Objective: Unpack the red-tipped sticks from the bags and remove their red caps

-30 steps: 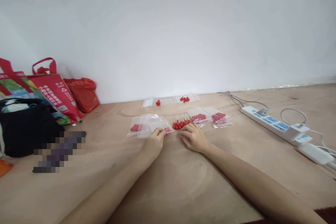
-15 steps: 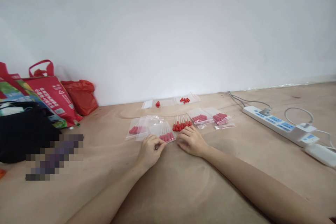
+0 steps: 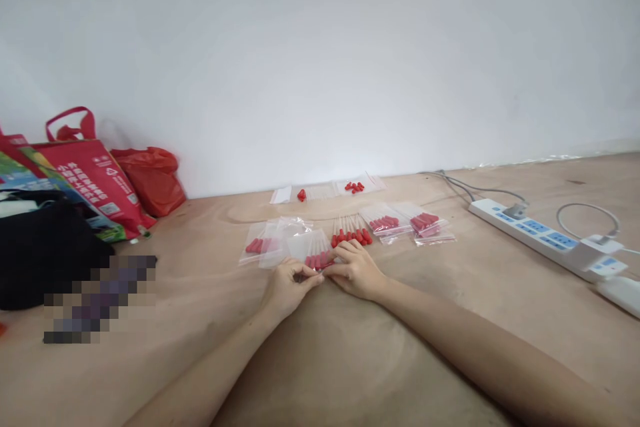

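Observation:
My left hand [image 3: 287,287] and my right hand [image 3: 356,271] meet on a small clear zip bag [image 3: 316,252] holding several red-tipped sticks. The fingers of both hands pinch its near edge. Just behind my right hand lies a loose bundle of red-tipped sticks [image 3: 350,232]. Other clear bags with red pieces lie left [image 3: 265,245] and right [image 3: 400,221] of it. Further back are flat bags with a few red caps [image 3: 354,187].
A white power strip [image 3: 545,241] with cables and a plugged adapter lies at the right on the tan floor. At the left stand red shopping bags [image 3: 100,177], a red plastic bag [image 3: 153,177] and a black bag [image 3: 45,253]. A white wall rises behind.
My left hand drew the bag of red-tipped sticks toward me. My right hand left the loose bundle and slid left to join it on the bag's edge.

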Motion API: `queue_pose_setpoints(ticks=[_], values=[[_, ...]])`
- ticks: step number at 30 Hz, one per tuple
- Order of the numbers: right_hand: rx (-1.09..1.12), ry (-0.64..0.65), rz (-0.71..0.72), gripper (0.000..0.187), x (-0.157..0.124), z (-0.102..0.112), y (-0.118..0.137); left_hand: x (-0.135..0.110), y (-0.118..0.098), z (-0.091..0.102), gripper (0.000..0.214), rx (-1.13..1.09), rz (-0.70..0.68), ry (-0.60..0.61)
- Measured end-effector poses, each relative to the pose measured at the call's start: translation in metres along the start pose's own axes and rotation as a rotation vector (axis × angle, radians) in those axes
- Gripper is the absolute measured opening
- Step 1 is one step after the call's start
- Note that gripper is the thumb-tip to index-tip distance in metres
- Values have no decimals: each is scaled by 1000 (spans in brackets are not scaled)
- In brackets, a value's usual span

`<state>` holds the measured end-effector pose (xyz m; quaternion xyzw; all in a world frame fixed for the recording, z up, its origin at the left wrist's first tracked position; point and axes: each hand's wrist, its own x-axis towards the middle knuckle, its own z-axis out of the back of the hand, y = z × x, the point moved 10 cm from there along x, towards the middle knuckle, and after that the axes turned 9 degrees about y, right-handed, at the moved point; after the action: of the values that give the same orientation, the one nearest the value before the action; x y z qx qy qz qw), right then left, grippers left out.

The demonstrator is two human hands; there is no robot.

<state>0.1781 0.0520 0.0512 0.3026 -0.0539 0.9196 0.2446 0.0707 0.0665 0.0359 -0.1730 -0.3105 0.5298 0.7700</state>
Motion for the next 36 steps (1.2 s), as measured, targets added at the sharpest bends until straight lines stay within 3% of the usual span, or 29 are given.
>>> queue_pose_setpoints(ticks=[10,18,20,25,29,33,36], values=[[47,76,17,14,4,-7,4,0,-21,-1,16,104,-121,12],[152,93,-34,11,2,-8,11,-6,-23,25,21,173,-107,-279],[249,77,-80,12,-2,-5,5,-7,-25,30,20,133,-140,-295],[570,86,-183,6,-22,7,-17,-3,-25,15,24,69,-219,-62],[780,139,-304,21,-44,13,-40,-1,-17,-6,32,117,-202,132],[920,147,-325,15,-56,16,-51,1,2,-21,42,292,-77,237],[921,170,-297,6,-55,17,-49,1,17,-20,50,407,65,245]])
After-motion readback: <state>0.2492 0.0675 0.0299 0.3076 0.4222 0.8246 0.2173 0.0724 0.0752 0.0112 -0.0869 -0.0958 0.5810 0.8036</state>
